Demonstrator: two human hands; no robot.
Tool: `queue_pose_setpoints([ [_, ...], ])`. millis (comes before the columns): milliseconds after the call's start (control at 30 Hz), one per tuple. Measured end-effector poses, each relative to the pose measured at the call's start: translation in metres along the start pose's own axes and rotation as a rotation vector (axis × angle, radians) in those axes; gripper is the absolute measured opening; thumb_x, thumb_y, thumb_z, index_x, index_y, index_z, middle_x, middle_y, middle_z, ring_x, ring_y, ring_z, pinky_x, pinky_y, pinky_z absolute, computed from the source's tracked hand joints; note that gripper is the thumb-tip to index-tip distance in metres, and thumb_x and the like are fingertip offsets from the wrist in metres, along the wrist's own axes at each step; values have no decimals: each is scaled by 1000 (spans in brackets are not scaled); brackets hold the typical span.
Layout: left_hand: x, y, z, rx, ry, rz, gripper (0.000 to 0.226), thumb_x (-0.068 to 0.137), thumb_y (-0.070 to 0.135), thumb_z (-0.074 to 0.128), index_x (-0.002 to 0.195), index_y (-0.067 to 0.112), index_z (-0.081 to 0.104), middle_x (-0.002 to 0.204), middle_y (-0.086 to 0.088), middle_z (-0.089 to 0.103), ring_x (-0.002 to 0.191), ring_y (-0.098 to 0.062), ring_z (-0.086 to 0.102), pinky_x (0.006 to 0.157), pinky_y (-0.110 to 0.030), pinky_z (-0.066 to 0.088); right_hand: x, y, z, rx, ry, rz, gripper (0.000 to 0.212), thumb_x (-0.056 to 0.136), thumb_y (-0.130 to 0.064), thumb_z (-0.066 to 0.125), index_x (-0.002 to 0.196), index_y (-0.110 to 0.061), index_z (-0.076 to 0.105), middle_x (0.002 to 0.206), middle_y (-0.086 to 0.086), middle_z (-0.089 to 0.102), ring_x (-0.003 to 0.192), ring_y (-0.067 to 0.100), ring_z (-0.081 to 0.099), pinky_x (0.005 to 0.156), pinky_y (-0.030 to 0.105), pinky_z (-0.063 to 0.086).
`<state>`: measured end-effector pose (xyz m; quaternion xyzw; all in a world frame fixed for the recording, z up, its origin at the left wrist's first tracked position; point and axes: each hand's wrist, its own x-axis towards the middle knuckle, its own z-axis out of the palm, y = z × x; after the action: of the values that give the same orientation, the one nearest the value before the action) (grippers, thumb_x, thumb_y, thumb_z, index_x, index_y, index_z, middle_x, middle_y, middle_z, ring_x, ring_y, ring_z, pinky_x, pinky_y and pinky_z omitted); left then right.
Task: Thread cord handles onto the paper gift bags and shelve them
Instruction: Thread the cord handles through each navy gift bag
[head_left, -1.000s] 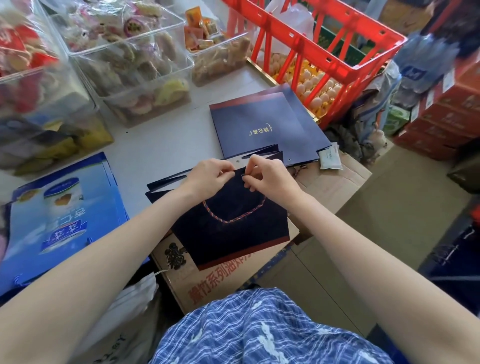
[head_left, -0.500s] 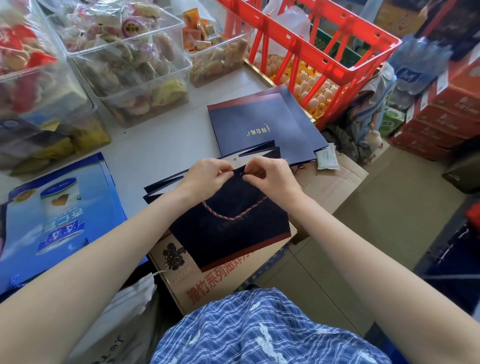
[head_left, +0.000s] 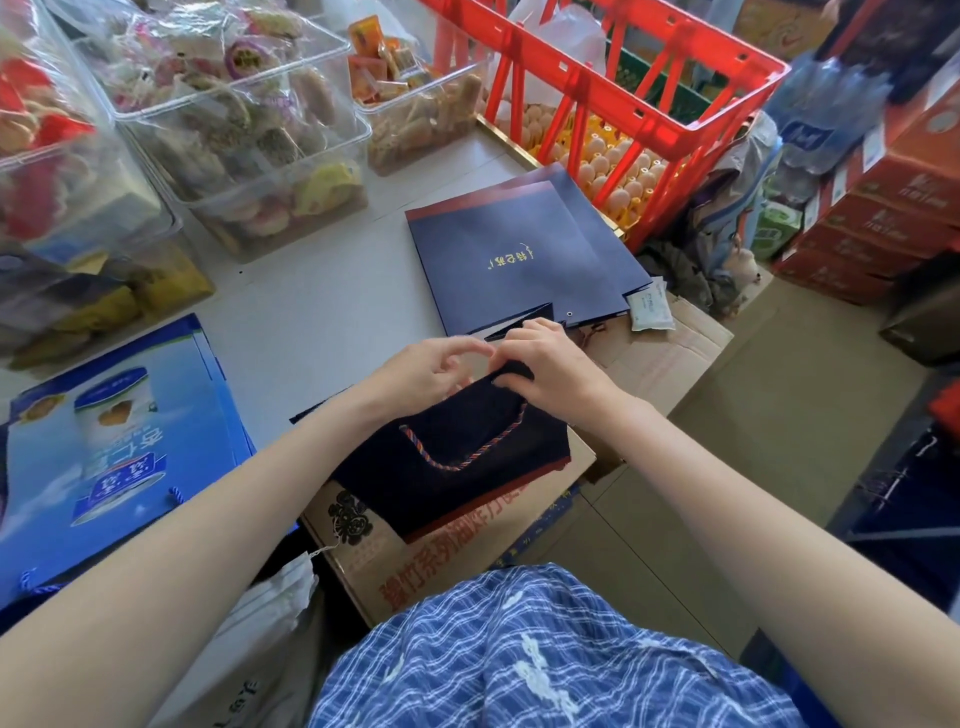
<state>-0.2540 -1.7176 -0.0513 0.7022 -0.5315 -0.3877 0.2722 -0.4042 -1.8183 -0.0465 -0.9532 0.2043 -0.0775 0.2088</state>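
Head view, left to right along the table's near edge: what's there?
Light blue printed gift bag → left hand → right hand on the dark navy paper bag with its twisted cord handle → flattened cardboard box.

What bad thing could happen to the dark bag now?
The dark bag hangs partly over the edge of the cardboard box, so it might slide off. The right hand pinches its top edge, which could crease or tear. The left hand looks loose, so the cord handle may slip.
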Motion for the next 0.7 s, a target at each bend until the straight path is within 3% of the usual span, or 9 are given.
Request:
queue_pose_setpoints([
  [67,0,0,1,36,-27,37,26,94,14,51,104,30,68,88,8,68,75,-4,59,74,-12,44,-1,0,2,4,-6,-59,7,81,-8,68,88,-7,70,87,7,64,91,27,53,100,32,27],
  [167,3,4,-1,80,-33,24,23,88,9,57,85,27,71,78,-1,70,59,-12,60,65,-22,50,-2,-1,-1,-3,-8,-85,9,83,-9,68,91,-8,71,91,7,66,94,25,54,103,28,23],
  [233,7,7,-2,181,-9,44,17,85,9,62,85,20,74,72,0,69,60,-15,65,63,-21,50,-1,-1,-4,-3,-26,-70,12,85,-10,66,95,-8,72,95,7,66,98,23,53,103,23,20],
  [300,7,9,-2,224,9,64,13,84,8,64,86,15,75,66,2,67,59,-12,66,62,-18,50,0,-1,-6,14,-36,-52,12,86,-10,65,96,-9,72,96,6,66,98,21,53,107,27,21],
  [400,6,8,-11,81,41,-14,11,88,4,59,89,0,70,69,-10,67,47,-3,62,46,-15,46,-3,7,-6,12,-52,-69,7,83,-7,67,88,-8,72,88,4,66,89,19,52,106,33,28],
  [467,6,8,-19,58,-2,-58,11,89,4,58,91,-1,68,75,-12,68,47,1,61,38,-11,37,-7,13,-3,26,-13,-62,3,81,-5,68,82,-6,71,81,1,63,80,18,48,95,37,37],
  [567,8,10,-20,110,-27,-14,14,88,6,60,97,7,71,79,-5,70,48,2,61,49,-9,47,-7,13,0,66,58,-39,3,78,-4,70,80,-6,71,78,3,65,77,14,45,82,33,40],
  [700,4,1,-25,-31,182,-83,20,93,8,53,106,11,67,76,0,68,56,-3,65,59,-22,55,-7,9,-4,85,45,-41,6,80,-4,70,85,-5,73,84,6,68,80,11,45,80,24,32],
])
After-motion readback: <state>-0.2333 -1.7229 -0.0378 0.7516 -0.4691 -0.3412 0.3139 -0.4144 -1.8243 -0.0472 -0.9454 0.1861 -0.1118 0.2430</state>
